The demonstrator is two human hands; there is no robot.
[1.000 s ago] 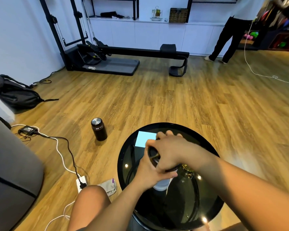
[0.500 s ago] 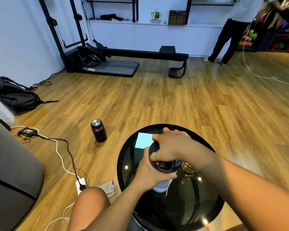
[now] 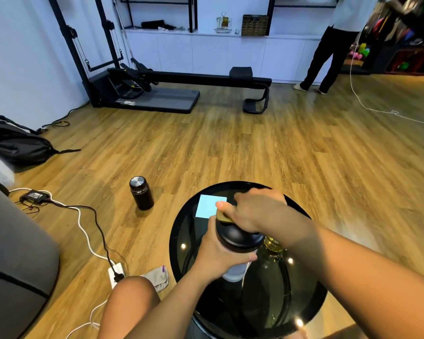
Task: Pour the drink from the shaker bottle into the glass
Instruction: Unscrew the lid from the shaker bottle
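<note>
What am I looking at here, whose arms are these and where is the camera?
There is no machine here: a person wears a wide-angle camera on the head, looking forward and down, so the arms are the wearer's own. The left hand grips the body of a shaker bottle with a black lid, standing on a round black glass table. The right hand is on top, working the lid's gold-coloured flap. A glass with a gold rim shows just behind the right forearm, mostly hidden. A light blue paper square lies on the table. A dark flask stands on the wooden floor.
</note>
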